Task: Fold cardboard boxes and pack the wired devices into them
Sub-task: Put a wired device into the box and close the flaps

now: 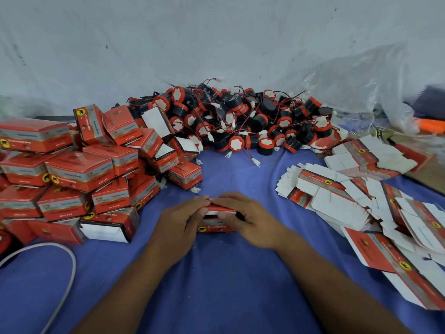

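A small red cardboard box (215,226) stands on the blue cloth at the centre, held between both hands. My left hand (181,221) grips its left end and my right hand (243,216) grips its right end; the fingertips of both meet over its top flap. A dark gap shows under that flap, and what is inside is hidden. Behind lies a heap of black and red wired devices (240,119) with white connectors. Flat unfolded boxes (356,201) spread out at the right. Folded boxes (79,169) are piled at the left.
A white cable (66,273) curves over the blue cloth (216,297) at the lower left. Crumpled clear plastic (361,88) and an orange object (431,124) lie at the back right. A pale wall rises behind the heap.
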